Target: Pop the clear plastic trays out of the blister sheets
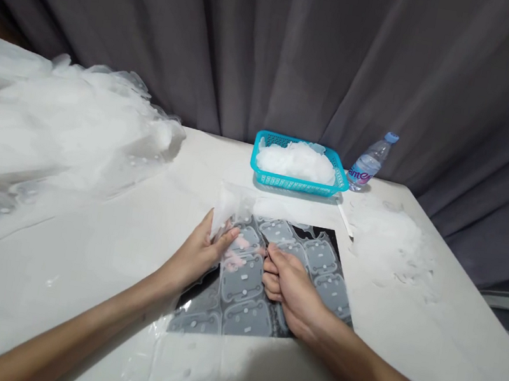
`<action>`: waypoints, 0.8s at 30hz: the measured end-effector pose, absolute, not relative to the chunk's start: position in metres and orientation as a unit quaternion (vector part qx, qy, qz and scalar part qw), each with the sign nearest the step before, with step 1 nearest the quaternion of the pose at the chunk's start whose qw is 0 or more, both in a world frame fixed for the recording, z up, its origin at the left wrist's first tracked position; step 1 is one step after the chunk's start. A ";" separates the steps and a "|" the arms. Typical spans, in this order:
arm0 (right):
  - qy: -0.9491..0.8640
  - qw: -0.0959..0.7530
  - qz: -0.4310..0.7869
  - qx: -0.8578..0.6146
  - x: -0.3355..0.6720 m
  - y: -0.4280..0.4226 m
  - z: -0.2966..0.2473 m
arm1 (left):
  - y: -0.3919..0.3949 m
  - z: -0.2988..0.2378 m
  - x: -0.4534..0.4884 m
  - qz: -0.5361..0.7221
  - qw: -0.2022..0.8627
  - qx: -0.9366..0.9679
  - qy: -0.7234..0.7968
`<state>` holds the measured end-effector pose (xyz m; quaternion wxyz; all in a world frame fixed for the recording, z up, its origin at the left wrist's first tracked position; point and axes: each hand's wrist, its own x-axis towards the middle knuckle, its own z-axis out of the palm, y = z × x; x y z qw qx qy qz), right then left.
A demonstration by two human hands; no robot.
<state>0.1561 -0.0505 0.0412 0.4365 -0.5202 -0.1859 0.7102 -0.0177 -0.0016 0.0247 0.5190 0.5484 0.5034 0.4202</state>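
Noted between the hands, mostly over a flat black rectangular panel (205,289): clear plastic sheet marked with rounded-rectangle outlines (248,276). Long axis of the strip between the hands judged roughly 12 to 6 o'clock, with the outlines in file. Middle outline at 4 to 5 o'clock from the left hand (206,250), at 9 o'clock from the right hand (290,286); right hand judged nearer. Left hand gripping the sheet's far left part, thumb uppermost. Right hand closed, thumb and forefinger pinched at the strip's right side; content of the pinch too small to tell. Beyond, from the sheet: turquoise perforated plastic basket of translucent white pieces (297,183) towards 12 o'clock; clear blue-capped plastic bottle (365,166) at 1; large heap of translucent plastic sheeting (76,124) at 10.
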 end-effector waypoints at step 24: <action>-0.230 0.382 0.733 -0.514 0.177 -0.076 0.050 | -0.007 0.039 -0.020 0.458 0.614 0.421 0.486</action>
